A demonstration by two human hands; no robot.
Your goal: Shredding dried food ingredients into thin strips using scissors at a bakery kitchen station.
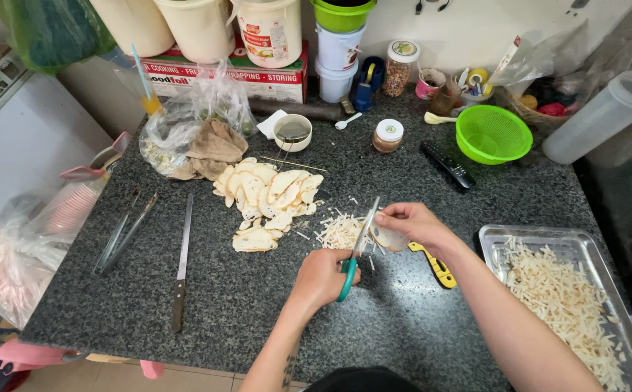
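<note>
My left hand (321,276) grips green-handled scissors (357,247), blades pointing up and away. My right hand (412,222) pinches a pale thin slice (388,238) right at the blades. Just under the blades lies a small heap of cut strips (338,233) on the dark granite counter (258,290). A pile of whole pale slices (267,197) rests to the left of it. At the right, a metal tray (494,238) holds many more cut strips (564,301).
A long knife (182,268) and metal tongs (124,231) lie at the left. A yellow tool (436,266) sits by my right wrist. Behind are a green colander (492,134), black remote (447,165), small bowl (292,132), jars, buckets and plastic bags.
</note>
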